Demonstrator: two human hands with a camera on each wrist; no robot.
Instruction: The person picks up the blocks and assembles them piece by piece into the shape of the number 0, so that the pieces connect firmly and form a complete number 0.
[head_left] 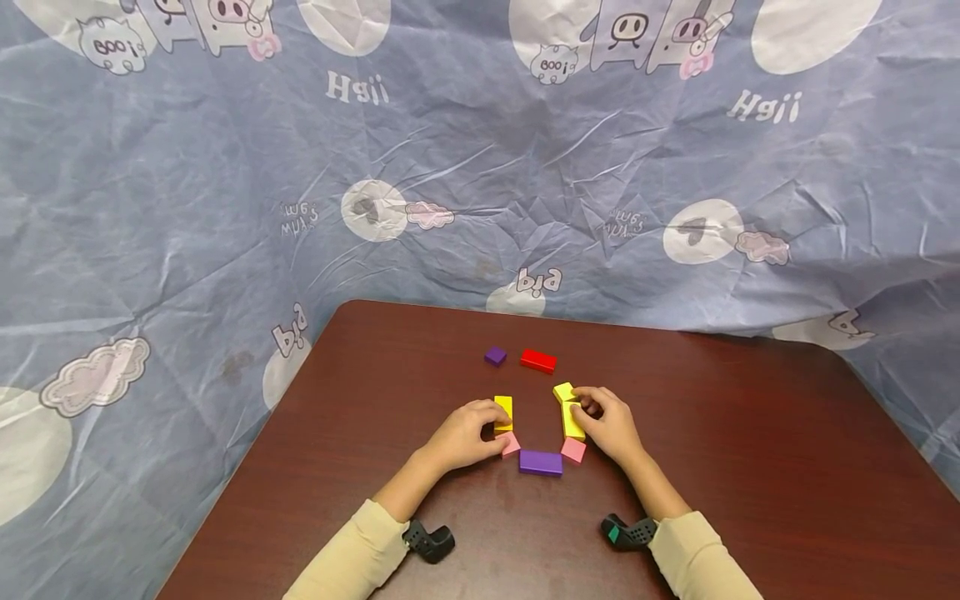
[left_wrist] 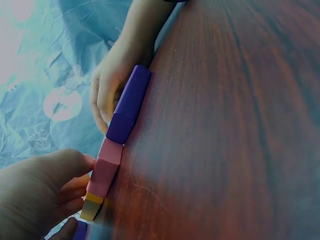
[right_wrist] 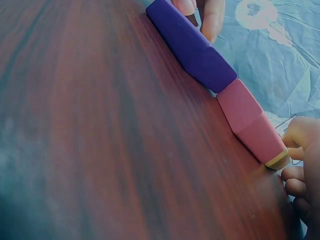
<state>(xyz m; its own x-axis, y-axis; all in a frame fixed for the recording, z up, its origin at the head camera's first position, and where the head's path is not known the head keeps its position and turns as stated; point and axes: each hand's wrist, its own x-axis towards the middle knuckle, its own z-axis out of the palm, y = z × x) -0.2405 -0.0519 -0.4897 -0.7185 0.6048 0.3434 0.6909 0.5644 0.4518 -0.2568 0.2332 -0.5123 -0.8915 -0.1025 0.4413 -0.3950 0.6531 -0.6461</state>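
My left hand [head_left: 467, 435] bends over a yellow block [head_left: 502, 407]. Its fingers hold the block's near end, while the thumb touches a pink block [head_left: 511, 450] just below. My right hand [head_left: 611, 427] has its thumb on a long yellow block [head_left: 573, 427]; its index finger touches a smaller yellow block [head_left: 563, 392] at the far end. Another pink block [head_left: 573, 451] lies at the near end of the long yellow one. Between the two pink blocks sits a purple block [head_left: 541, 463]. In the left wrist view, the purple block [left_wrist: 131, 105] meets the pink block [left_wrist: 106, 167].
Farther back on the dark wooden table [head_left: 420, 350] lie a small dark purple block [head_left: 495, 357] and a red block [head_left: 538, 361]. A patterned blue-grey cloth [head_left: 480, 150] hangs behind the table. Black bands [head_left: 429, 542] are on both wrists.
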